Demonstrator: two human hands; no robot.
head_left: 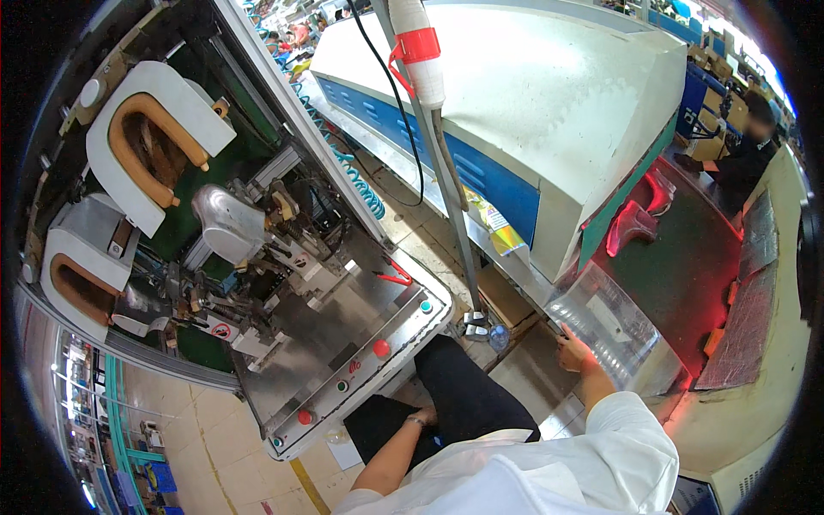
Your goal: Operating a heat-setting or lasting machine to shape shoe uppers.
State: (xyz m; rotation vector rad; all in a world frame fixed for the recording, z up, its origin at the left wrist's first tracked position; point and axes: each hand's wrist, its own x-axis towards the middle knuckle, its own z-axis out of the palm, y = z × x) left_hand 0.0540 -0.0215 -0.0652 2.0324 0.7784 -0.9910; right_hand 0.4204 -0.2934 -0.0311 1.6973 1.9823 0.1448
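Note:
My right hand (573,350) is beside a clear plastic panel (614,322) at the conveyor's mouth. Its fingers are curled closed, and a small dark thing shows at them, too small to name. My left hand (425,417) lies low on my black trousers (468,382), its fingers mostly hidden. Two red shoe uppers (631,227) lie on the dark conveyor belt (669,283), lit red, beyond the panel. Left of me stands a press machine with a metal mould (227,225) and orange U-shaped pads (150,142).
The machine's metal table (352,330) has red buttons (382,348) and green ones along its front edge. A large white-and-blue housing (515,94) stands ahead, with a metal pole (446,180) before it. Beyond the conveyor, at far right, sits another person (747,154).

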